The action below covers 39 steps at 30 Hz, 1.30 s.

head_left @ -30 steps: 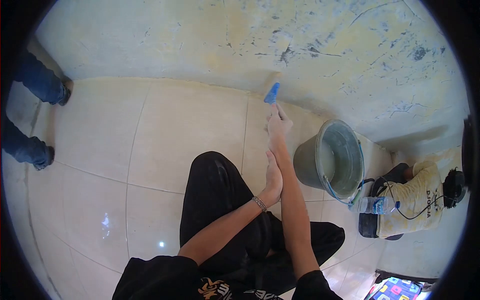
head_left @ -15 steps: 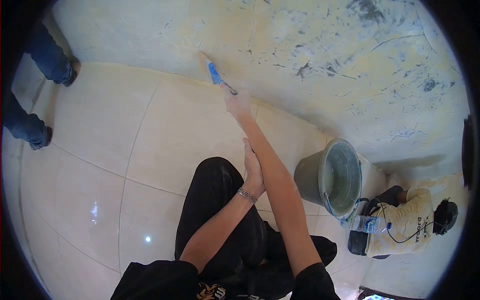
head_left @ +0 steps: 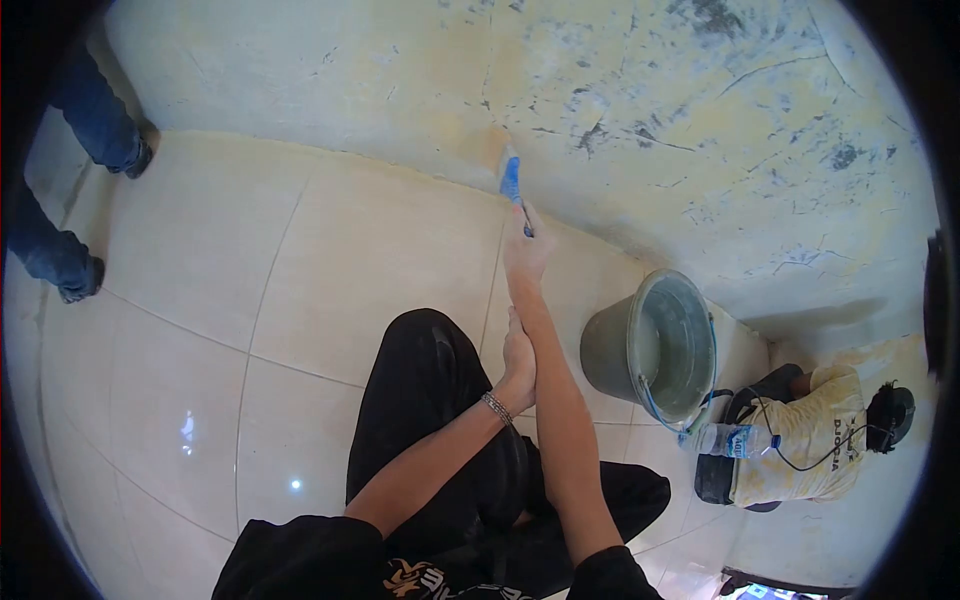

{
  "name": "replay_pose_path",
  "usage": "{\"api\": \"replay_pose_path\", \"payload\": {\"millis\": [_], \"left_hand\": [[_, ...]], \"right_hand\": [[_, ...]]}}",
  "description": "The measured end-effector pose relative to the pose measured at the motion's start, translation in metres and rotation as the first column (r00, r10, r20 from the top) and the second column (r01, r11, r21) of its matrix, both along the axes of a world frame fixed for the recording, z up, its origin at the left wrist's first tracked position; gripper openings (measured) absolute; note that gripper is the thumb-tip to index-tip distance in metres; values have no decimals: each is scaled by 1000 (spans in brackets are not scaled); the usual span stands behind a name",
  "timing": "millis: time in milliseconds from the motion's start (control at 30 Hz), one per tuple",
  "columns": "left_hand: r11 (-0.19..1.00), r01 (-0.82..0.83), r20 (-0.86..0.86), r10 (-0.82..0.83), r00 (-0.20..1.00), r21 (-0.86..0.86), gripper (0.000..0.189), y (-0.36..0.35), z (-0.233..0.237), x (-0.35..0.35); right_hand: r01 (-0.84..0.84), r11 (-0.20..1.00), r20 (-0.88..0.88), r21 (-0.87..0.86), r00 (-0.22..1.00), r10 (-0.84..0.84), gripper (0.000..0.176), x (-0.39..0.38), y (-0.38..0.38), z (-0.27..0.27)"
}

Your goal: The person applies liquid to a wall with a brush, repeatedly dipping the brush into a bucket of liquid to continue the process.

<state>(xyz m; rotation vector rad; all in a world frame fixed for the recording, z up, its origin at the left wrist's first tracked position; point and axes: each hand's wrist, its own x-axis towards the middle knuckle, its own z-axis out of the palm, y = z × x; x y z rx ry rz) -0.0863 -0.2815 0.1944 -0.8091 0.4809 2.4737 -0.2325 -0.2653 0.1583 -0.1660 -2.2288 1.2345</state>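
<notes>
My right hand (head_left: pixel 526 255) is closed around the handle of a blue paintbrush (head_left: pixel 511 180). The brush's pale bristles touch the lower part of the wall (head_left: pixel 420 60), just above the floor edge, where a damp yellowish patch shows. My left hand (head_left: pixel 518 365) holds my right forearm (head_left: pixel 553 370) from the left side, below the wrist; part of its fingers is hidden behind the arm. A bracelet circles the left wrist.
A grey bucket (head_left: pixel 603 345) with liquid inside stands to the right of my arm. Beyond it lies a plastic bottle (head_left: pixel 735 440), near a crouching person (head_left: pixel 800 435) by the wall. Another person's legs (head_left: pixel 100 110) stand at the far left on the tiled floor (head_left: pixel 180 340).
My right hand has moved the paintbrush to the right along the wall and slightly nearer to me. My left hand still holds the right forearm.
</notes>
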Motion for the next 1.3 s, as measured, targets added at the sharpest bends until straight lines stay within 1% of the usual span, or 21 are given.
{"api": "replay_pose_path", "payload": {"millis": [100,200,300,400,500,533,567,633,700,733,800,900,967,1033,1100,1167,1200,1300], "left_hand": [[997,45,51,-42,998,-59,55,4,5,5],[995,92,28,-90,995,-49,57,6,-2,10],[990,108,11,-108,994,-89,58,12,-10,9],[973,185,-89,-198,976,-135,60,17,-17,5],[975,147,-93,-164,982,-167,62,20,-11,8],[974,168,-106,-185,977,-151,62,19,-12,7],[973,186,-120,-202,972,-138,62,18,-14,4],[969,205,-119,-221,968,-137,62,19,-15,3],[965,207,-95,-224,970,-163,61,25,-11,3],[974,173,-86,-187,979,-147,61,27,-12,4],[987,105,-63,-113,992,-124,61,28,-11,7],[989,117,-21,-119,993,-86,62,24,-7,10],[991,89,-6,-90,996,-99,62,27,-10,9],[992,61,4,-61,998,-110,62,29,-17,12],[993,34,-6,-35,999,-116,62,32,-25,11],[996,35,31,-33,999,-77,62,30,-23,10],[998,36,50,-33,998,-57,62,29,-22,10],[998,33,52,-31,998,-44,58,29,-22,9]], "right_hand": [[89,988,12,-127,996,-88,28,12,8,9],[134,961,31,-243,991,-131,26,22,14,12],[272,871,-8,-410,953,-302,24,17,29,-1],[374,818,37,-436,916,-400,23,19,43,4],[352,810,-40,-469,908,-418,24,26,40,14],[453,773,-27,-444,856,-517,24,24,42,11],[452,767,-17,-456,857,-515,24,23,44,8],[412,780,-1,-472,884,-467,23,20,49,0],[321,817,13,-480,933,-359,22,10,57,-17],[261,840,22,-476,958,-285,21,6,57,-26],[159,900,45,-407,987,-154,20,1,54,-38],[91,968,99,-232,993,-70,19,2,44,-47],[68,960,166,-270,986,-23,18,-6,46,-65],[21,962,197,-274,980,35,15,-6,42,-75],[-52,970,185,-237,978,98,8,0,26,-58],[-138,896,276,-422,922,272,11,16,11,-26],[-168,842,305,-512,881,361,13,20,8,-22],[-316,840,431,-441,746,508,24,14,5,-22]]}}
